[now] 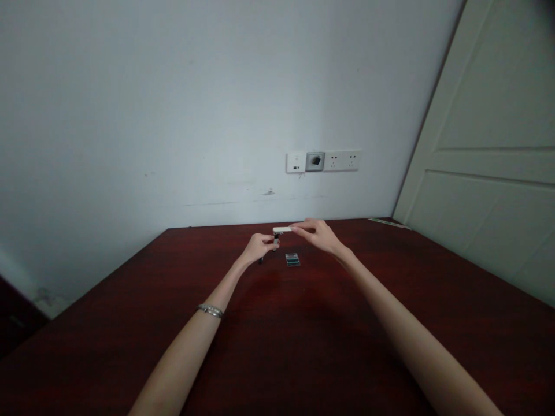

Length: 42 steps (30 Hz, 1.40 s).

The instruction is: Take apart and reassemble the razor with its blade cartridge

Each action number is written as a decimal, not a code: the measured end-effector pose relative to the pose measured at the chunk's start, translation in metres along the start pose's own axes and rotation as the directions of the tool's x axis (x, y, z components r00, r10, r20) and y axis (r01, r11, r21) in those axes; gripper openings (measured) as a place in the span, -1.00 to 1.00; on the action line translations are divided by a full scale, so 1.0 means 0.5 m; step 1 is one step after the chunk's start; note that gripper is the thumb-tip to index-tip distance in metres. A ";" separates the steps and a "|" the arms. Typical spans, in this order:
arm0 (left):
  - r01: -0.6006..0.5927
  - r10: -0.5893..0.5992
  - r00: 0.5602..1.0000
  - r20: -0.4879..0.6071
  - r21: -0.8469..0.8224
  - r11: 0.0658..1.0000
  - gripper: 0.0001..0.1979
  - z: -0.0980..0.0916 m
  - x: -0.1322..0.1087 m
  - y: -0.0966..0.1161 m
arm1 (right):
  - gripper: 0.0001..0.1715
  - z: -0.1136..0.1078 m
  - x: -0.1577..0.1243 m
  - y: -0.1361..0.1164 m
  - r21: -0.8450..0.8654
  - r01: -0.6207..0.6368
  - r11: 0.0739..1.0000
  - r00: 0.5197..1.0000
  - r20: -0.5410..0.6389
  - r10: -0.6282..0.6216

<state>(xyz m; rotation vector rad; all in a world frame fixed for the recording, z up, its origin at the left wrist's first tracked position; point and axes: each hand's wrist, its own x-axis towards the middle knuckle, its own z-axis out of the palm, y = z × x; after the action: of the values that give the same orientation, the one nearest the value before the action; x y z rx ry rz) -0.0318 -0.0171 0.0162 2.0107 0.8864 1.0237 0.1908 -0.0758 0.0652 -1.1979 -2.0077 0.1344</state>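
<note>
Both arms reach far out over a dark red wooden table (pixel 303 341). My left hand (pixel 259 248) is closed on a small dark handle-like object (pixel 274 240) held upright; I cannot name it. My right hand (pixel 316 234) pinches the end of a flat whitish bar (pixel 282 230) that lies level across the top of that dark object. Just below and between the hands, a small teal and clear plastic case (pixel 292 259) lies on the table. A silver bracelet (pixel 210 311) circles my left wrist.
A white wall rises behind the table, with a row of sockets and a switch plate (pixel 323 161). At the right stands a pale panelled door (pixel 489 150). A thin light strip (pixel 388 222) lies at the table's far right corner.
</note>
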 end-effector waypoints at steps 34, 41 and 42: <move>0.018 -0.016 0.999 0.038 -0.038 0.999 -0.81 -0.006 0.004 -0.012 | -0.58 0.014 -0.002 0.014 -0.008 0.024 1.000 1.000 -0.019 -0.024; 0.056 -0.053 0.997 0.052 -0.042 0.998 -0.83 -0.004 0.001 -0.012 | -0.57 0.005 -0.003 0.022 0.015 0.000 1.000 1.000 -0.030 0.000; 0.054 -0.052 0.997 0.052 -0.037 0.998 -0.83 -0.004 0.000 -0.009 | -0.56 0.006 -0.003 0.015 0.009 0.004 1.000 1.000 -0.029 -0.004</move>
<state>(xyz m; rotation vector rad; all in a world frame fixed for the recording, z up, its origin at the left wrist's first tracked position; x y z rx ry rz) -0.0346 -0.0143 0.0133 1.9618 0.8818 0.9487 0.1942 -0.0718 0.0590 -1.1837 -1.9816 0.1233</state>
